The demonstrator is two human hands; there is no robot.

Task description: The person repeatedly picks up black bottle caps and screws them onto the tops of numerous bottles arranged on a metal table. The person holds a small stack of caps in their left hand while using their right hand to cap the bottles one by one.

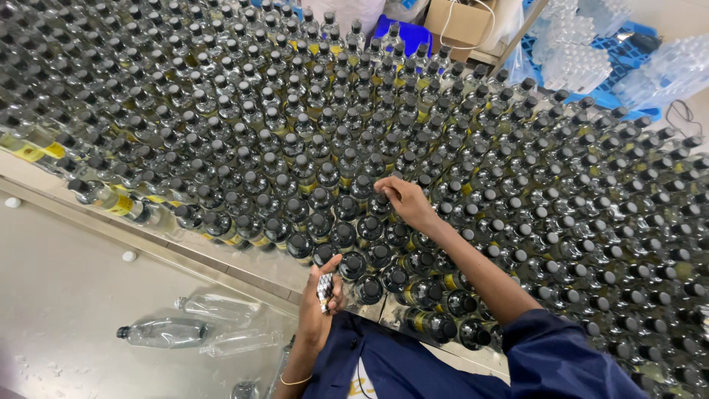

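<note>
Packed across a steel table [66, 295], capped bottles [310, 170] are standing upright. Right hand [405, 203] is pinching one bottle cap [381, 199]; left hand [319, 299] is closing on a small stack of labels [325, 290].

Bright, even overhead light glints off the bottles [310, 170]; wide-angle edges bend.

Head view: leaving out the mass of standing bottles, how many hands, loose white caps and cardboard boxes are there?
Hands: 2, left hand holding a small strip, right hand on the bottle tops
Loose white caps: 2
Cardboard box: 1
Total: 5
</note>
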